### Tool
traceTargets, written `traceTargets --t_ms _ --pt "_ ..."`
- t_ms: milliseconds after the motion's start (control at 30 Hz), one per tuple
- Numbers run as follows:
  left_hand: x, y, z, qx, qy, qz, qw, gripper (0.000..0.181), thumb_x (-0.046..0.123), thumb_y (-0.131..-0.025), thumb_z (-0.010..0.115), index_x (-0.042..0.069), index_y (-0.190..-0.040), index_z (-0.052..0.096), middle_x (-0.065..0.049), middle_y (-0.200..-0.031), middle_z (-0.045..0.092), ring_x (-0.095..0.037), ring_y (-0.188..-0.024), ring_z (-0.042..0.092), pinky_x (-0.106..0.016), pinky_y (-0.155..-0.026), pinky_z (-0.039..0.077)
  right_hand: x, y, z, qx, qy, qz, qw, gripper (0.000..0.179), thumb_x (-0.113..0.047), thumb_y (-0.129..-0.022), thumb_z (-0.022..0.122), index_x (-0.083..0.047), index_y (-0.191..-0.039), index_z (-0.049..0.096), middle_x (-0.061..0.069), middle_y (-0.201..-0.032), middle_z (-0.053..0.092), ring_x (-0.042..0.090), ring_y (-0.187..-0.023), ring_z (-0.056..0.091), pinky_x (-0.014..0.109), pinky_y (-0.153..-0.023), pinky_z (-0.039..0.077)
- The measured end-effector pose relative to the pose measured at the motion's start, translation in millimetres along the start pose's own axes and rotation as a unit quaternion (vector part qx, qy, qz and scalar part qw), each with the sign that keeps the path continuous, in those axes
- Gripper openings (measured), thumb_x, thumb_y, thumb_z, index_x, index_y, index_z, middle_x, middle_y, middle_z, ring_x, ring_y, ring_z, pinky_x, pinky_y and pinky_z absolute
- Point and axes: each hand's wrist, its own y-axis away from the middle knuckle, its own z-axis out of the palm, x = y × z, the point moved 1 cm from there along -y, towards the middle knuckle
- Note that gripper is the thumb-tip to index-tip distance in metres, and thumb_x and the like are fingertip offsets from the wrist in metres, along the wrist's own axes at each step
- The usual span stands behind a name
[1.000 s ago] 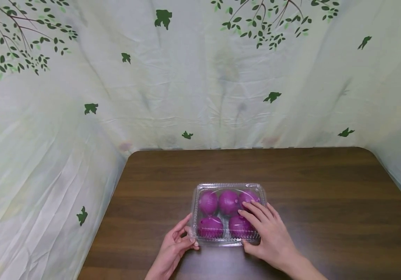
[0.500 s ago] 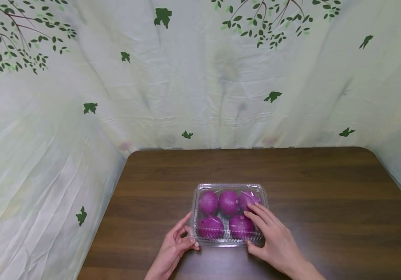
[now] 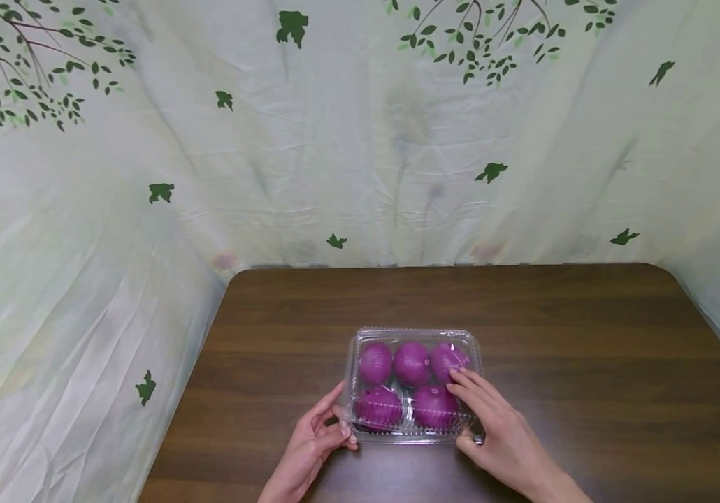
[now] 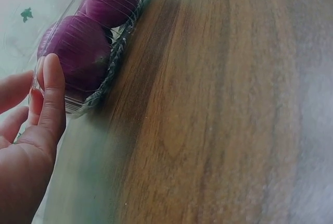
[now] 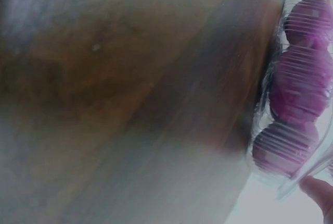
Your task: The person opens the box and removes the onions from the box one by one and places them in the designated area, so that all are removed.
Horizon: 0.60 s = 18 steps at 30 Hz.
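Note:
A clear plastic clamshell box (image 3: 412,439) sits near the table's front, its hinge or back rim facing away. Inside lie several purple onions (image 3: 380,406), round and glossy through the lid. At the box's front left corner my left hand (image 3: 316,440) pinches the rim; the left wrist view has the thumb (image 4: 53,96) in front and fingers behind. My right hand (image 3: 505,433) spans the front right corner, fingertips on the lid over the onions and thumb low at the front edge. Its thumb (image 5: 318,195) touches the box's rim in the right wrist view. The right fingers hide part of the onions.
A dark brown wooden table (image 3: 586,335) with rounded back corners spreads round the box. Pale cloth (image 3: 360,140) with printed green leaves and branches hangs behind it and along both sides.
My right hand has slid rightward along the box's front edge, uncovering more of the onions at the right. My left hand keeps its place at the left corner.

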Motion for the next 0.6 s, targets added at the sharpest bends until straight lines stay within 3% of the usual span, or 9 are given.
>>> traceTargets --t_ms 133,233,367,500,600 --pt "-0.3 -0.8 0.3 0.002 -0.002 0.001 1.0 0.078 -0.009 -0.09 0.058 0.001 -0.156 0.017 -0.01 -0.105 0.051 -0.018 -0.083 0.065 -0.037 -0.082 0.057 -1.1 0.3 -0.9 -0.003 -0.006 -0.01 0.9999 0.072 0.003 -0.063 0.063 -0.006 -0.134 0.058 0.01 -0.147 0.048 0.028 -0.137 0.04 0.008 -0.101 0.031" --pt "0.1 -1.3 -0.5 0.004 -0.007 0.004 1.0 0.078 -0.009 -0.089 0.058 0.0 -0.156 0.018 -0.011 -0.105 0.05 -0.018 -0.083 0.065 -0.036 -0.081 0.057 1.1 -0.1 -3.0 0.021 -0.013 -0.024 0.9994 0.071 0.011 -0.063 0.059 -0.004 -0.132 0.06 0.011 -0.143 0.052 0.029 -0.135 0.042 0.004 -0.079 0.039" --pt "0.7 -1.5 -1.5 0.007 -0.015 0.005 0.9998 0.078 -0.009 -0.089 0.058 0.0 -0.155 0.019 -0.01 -0.103 0.05 -0.018 -0.082 0.064 -0.035 -0.081 0.057 6.6 -0.2 -8.2 0.036 -0.032 -0.037 0.9982 0.07 0.018 -0.063 0.056 -0.003 -0.129 0.061 0.01 -0.14 0.055 0.031 -0.135 0.043 0.004 -0.056 0.036" --pt "1.4 -1.4 -1.6 0.007 -0.02 0.003 0.9998 0.078 -0.008 -0.089 0.059 0.001 -0.156 0.019 -0.01 -0.103 0.049 -0.018 -0.082 0.064 -0.035 -0.081 0.057 11.2 -0.9 -14.0 0.008 -0.047 -0.04 0.9981 0.072 0.017 -0.063 0.057 -0.005 -0.132 0.059 0.009 -0.143 0.053 0.029 -0.137 0.04 0.004 -0.055 0.037" --pt "1.5 -0.6 -1.9 0.01 -0.017 0.0 0.9998 0.078 -0.008 -0.089 0.059 0.002 -0.156 0.019 -0.01 -0.103 0.049 -0.018 -0.082 0.064 -0.036 -0.081 0.057 13.7 -4.0 -18.1 0.004 -0.051 -0.046 0.9976 0.071 0.017 -0.063 0.056 -0.005 -0.13 0.06 0.01 -0.142 0.053 0.029 -0.138 0.039 0.005 -0.064 0.041"
